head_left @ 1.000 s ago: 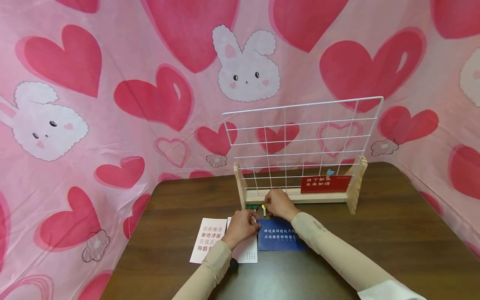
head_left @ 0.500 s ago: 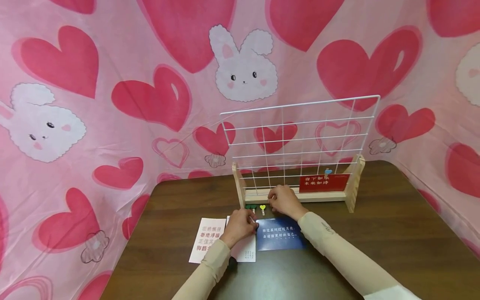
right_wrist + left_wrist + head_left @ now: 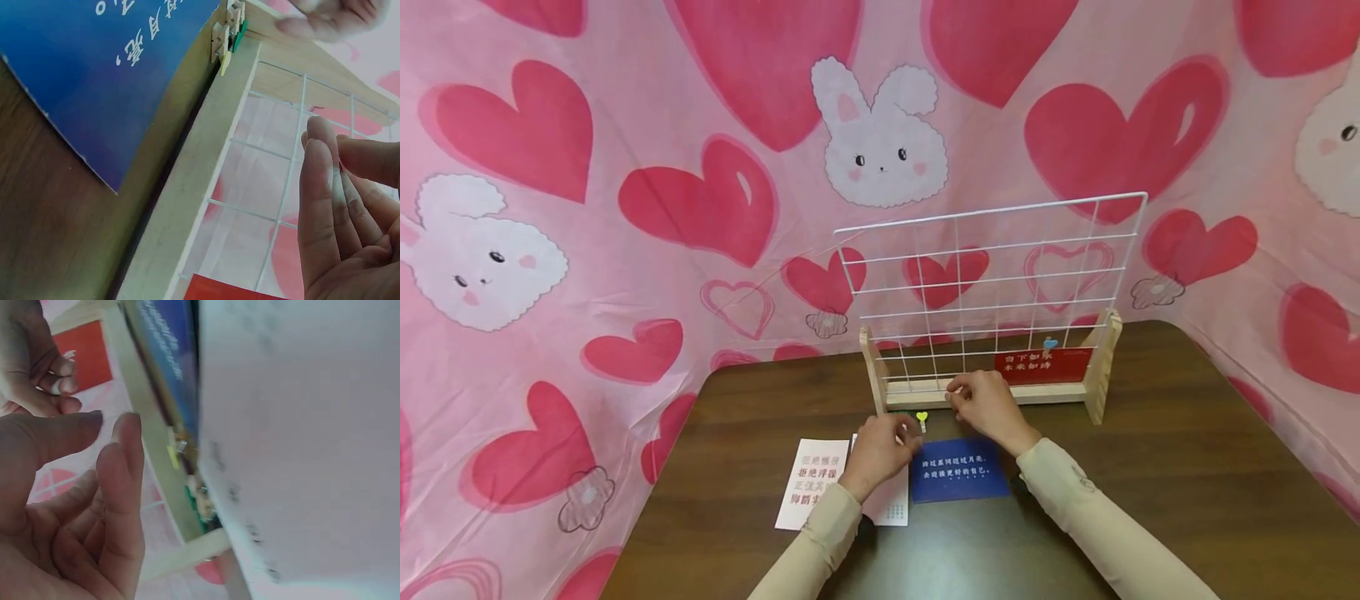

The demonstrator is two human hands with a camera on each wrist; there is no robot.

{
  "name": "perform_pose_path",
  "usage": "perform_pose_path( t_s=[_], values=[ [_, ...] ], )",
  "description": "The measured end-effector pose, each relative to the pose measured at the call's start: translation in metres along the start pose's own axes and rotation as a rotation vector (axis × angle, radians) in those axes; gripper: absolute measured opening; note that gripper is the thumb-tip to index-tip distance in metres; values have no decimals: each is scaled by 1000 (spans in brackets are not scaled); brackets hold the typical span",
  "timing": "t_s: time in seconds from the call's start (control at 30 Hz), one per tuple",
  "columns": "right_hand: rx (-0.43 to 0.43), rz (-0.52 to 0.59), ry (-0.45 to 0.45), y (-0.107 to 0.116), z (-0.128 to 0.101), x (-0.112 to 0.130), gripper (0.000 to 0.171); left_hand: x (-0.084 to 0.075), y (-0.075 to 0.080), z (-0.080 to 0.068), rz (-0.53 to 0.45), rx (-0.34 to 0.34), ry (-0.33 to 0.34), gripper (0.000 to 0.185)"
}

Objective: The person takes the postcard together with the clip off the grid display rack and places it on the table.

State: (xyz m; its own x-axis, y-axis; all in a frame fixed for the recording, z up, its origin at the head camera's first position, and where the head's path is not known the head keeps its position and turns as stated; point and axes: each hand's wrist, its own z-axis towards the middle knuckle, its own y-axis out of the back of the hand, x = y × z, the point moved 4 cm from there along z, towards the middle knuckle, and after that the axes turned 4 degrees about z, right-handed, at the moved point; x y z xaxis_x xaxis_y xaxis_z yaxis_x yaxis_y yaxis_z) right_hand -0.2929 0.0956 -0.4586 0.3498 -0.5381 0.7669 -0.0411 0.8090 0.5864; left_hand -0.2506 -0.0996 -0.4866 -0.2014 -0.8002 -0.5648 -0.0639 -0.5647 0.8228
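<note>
The left hand (image 3: 883, 450) hangs near the yellow clip (image 3: 922, 418), the right hand (image 3: 988, 408) by the wire rack (image 3: 961, 310) — both with fingers loosely bent, nothing visibly held — while the blue card (image 3: 958, 477) lies on the worktop (image 3: 1180, 467), perhaps for easy reach.

Table (image 3: 955, 550): soft glare on the near side of the left fingers (image 3: 122, 494).
White card (image 3: 300, 444): right of those fingers, blurred, washed out.
Left hand (image 3: 340, 17): above the right fingers (image 3: 317, 206), blurred.
Backdrop (image 3: 647, 67): evenly lit; pale behind the fingers in both wrist views.
</note>
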Motion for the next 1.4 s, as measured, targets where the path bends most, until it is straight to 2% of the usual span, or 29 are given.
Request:
perform_pose_path(
  t_s=[0.17, 0.37, 0.47, 0.67, 1.0, 1.23, 1.4],
  values=[
    [-71, -74, 76, 5, -5, 7, 14, -20, 8, 0, -17, -128, -111, 15],
    [-158, -160, 133, 19, -12, 9, 16, -35, 7, 1, -110, -255, -184, 17],
    [-189, -195, 143, 28, -17, 8, 18, -39, 5, 2, -143, -286, -200, 23],
    [-244, -246, 149, 48, -23, 5, 19, -48, 0, 13, -179, -277, -227, 33],
    [-375, -281, 212, 85, -23, 1, 18, -66, -7, 36, -218, -275, -273, 30],
    [-413, -316, 217, 109, -25, -3, 21, -75, -12, 46, -243, -235, -239, 31],
    [-415, -343, 186, 120, -25, -7, 20, -80, -16, 53, -255, -212, -243, 32]
  ],
)
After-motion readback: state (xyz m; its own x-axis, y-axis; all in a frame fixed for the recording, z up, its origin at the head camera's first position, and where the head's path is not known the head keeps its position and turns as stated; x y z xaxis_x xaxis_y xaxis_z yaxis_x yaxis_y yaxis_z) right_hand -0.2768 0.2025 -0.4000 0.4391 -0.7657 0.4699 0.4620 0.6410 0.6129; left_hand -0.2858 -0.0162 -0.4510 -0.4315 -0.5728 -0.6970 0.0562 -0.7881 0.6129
